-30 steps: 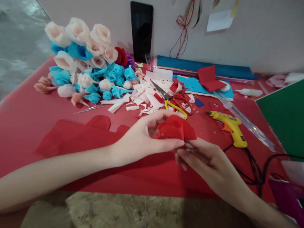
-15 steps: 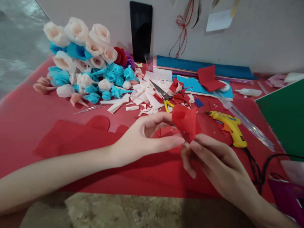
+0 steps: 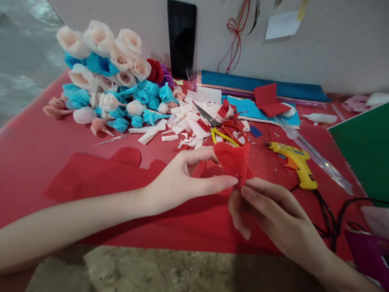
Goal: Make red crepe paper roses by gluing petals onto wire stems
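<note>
Red, cone-shaped flower of thin paper (image 3: 232, 157) is held above the red tabletop (image 3: 33, 142) in the head view, its base clamped in the right hand's (image 3: 281, 217) grip. Left hand (image 3: 184, 180): thumb and forefinger apart around the flower; clamping cannot be told. Yellow plastic glue gun (image 3: 299, 163) lies rightward.

The right hand (image 3: 282, 215) covers the lower end of the red flower (image 3: 231, 160). The flower obscures part of the scissors (image 3: 214, 123). The right edge of the view truncates the green board (image 3: 366, 150). Label text on the glue gun (image 3: 299, 160) is illegible.
</note>
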Action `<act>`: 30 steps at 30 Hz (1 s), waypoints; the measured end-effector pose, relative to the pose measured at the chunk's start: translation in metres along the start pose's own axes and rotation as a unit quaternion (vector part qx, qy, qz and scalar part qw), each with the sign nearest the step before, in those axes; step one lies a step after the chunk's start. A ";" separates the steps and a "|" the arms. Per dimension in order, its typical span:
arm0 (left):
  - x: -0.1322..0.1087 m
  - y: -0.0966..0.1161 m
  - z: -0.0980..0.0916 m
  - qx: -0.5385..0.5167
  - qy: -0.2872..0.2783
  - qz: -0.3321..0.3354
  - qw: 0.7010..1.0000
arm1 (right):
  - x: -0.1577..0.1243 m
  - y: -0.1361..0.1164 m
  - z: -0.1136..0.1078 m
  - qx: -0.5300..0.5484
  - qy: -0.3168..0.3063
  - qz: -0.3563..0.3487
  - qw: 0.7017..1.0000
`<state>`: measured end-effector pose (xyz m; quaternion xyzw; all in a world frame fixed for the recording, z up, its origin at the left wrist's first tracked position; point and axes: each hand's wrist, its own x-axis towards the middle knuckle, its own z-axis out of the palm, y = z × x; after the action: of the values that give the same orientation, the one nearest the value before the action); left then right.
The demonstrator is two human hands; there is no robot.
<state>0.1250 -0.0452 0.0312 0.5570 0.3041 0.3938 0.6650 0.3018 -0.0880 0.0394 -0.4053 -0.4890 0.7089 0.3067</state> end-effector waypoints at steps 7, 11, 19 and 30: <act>0.000 -0.003 0.000 0.020 -0.006 -0.001 1.000 | 0.006 -0.008 0.005 -0.104 0.037 -0.040 0.993; 0.000 -0.006 0.002 0.014 -0.001 0.008 1.000 | 0.005 -0.010 0.006 -0.146 0.049 -0.032 0.988; -0.001 0.004 -0.008 0.274 0.068 0.303 0.910 | 0.003 -0.008 0.004 -0.181 0.068 -0.026 0.981; 0.008 0.023 -0.017 0.307 0.007 0.143 0.941 | 0.002 -0.012 0.002 -0.260 0.078 -0.038 0.962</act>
<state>0.1104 -0.0277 0.0509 0.7686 0.3319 0.3766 0.3964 0.2998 -0.0829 0.0504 -0.5066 -0.6458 0.5114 0.2544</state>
